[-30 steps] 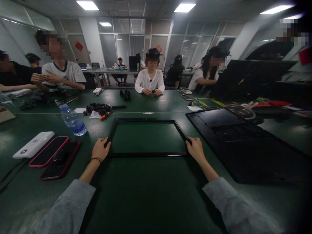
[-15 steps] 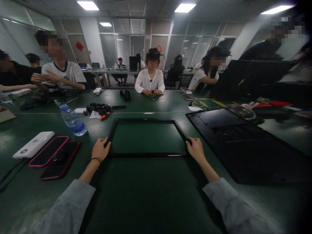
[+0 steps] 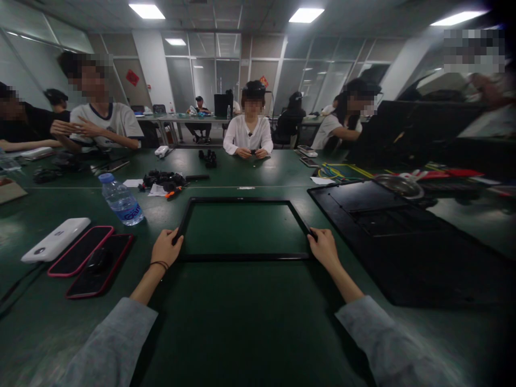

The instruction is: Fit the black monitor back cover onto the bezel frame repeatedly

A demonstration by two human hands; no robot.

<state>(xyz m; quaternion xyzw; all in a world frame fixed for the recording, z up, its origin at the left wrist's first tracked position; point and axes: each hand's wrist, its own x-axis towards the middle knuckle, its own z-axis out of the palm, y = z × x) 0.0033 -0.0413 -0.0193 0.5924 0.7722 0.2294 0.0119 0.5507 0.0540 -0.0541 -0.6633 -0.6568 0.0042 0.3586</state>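
Note:
A black rectangular monitor bezel (image 3: 245,257) spans the space between my hands, and the green table shows through its open middle. My left hand (image 3: 166,248) is closed around its left side near the front corner. On the opposite side, my right hand (image 3: 323,247) grips the right edge with the thumb on top. To the right of the frame lies a large flat black panel (image 3: 374,242) with raised ridges. I cannot tell whether the bezel rests on the table or is held just above it.
Left of me are a water bottle (image 3: 121,200), a white power bank (image 3: 56,239) with a cable, and two red-edged phones (image 3: 83,251). Black gear (image 3: 161,179) lies farther back. A metal bowl (image 3: 399,186) and cables (image 3: 332,171) sit at right. People sit around the table.
My hands and the bezel stay in place. At the far right, a standing person has moved, and a pale object now shows near them.

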